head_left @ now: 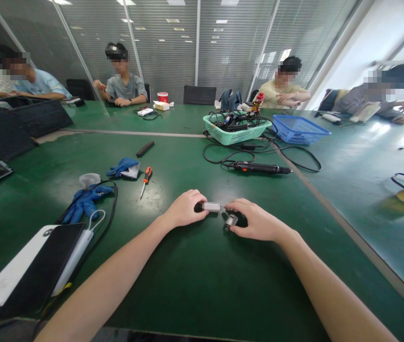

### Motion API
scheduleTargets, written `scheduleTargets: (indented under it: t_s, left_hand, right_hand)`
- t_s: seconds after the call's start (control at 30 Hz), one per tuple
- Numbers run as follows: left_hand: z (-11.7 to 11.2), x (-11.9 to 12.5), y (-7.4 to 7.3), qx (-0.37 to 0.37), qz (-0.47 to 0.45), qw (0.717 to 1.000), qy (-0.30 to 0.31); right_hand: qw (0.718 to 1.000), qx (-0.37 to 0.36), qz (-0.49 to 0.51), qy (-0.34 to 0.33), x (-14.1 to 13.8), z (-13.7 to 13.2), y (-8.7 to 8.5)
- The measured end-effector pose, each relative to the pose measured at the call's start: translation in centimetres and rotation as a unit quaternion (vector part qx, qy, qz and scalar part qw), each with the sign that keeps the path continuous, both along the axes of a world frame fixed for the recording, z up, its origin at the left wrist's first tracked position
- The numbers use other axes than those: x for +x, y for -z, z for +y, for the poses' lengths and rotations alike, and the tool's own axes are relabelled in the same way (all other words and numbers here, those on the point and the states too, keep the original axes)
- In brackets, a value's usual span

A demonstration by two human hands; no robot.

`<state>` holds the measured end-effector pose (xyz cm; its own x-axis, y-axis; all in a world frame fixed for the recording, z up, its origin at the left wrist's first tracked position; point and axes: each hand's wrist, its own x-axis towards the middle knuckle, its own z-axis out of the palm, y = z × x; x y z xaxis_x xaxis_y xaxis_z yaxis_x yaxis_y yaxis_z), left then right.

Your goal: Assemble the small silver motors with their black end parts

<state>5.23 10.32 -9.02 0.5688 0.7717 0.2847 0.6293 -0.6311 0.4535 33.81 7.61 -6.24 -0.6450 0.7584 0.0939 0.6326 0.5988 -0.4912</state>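
My left hand [189, 209] is closed around a small silver cylinder [211, 207] with a black end, held level just over the green table. A thin tip sticks out of the cylinder's right end, close to the fingers of my right hand [254, 219]. That hand is curled round a second small part, silver and black [231, 221], tilted and low near the tabletop. The fingers hide some of both parts. Farther left lies a screwdriver [147, 176] with an orange and black handle.
Beyond my hands lies a black corded electric screwdriver [261, 168]. Behind it stand a green basket [228, 136] of cables and tools and a blue basket [296, 130]. Blue gloves [85, 203], a black bar [145, 149] and a white power bank [75, 259] lie left. Several people sit around.
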Motion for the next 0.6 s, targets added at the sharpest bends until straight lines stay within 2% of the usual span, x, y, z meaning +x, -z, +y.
scheduleTargets:
  t_s: [0.13, 0.27, 0.4, 0.6]
  left_hand:
    - [-0.1, 0.9, 0.6, 0.004, 0.001, 0.997, -0.073]
    - [0.1, 1.4, 1.1, 0.006, -0.006, 0.995, -0.101]
    - [0.7, 1.4, 1.5, -0.004, -0.013, 0.994, -0.111]
    - [1.5, 0.8, 1.6, -0.011, -0.014, 0.995, -0.094]
  right_hand:
    - [0.999, -0.047, -0.012, 0.005, 0.7, 0.3, -0.8]
    - [0.998, -0.055, -0.025, -0.021, 0.5, 0.5, -0.6]
    - [1.0, -0.003, -0.015, 0.009, -1.9, -0.2, 0.8]
    - [0.994, 0.073, 0.027, 0.07, -6.3, -1.7, 3.3]
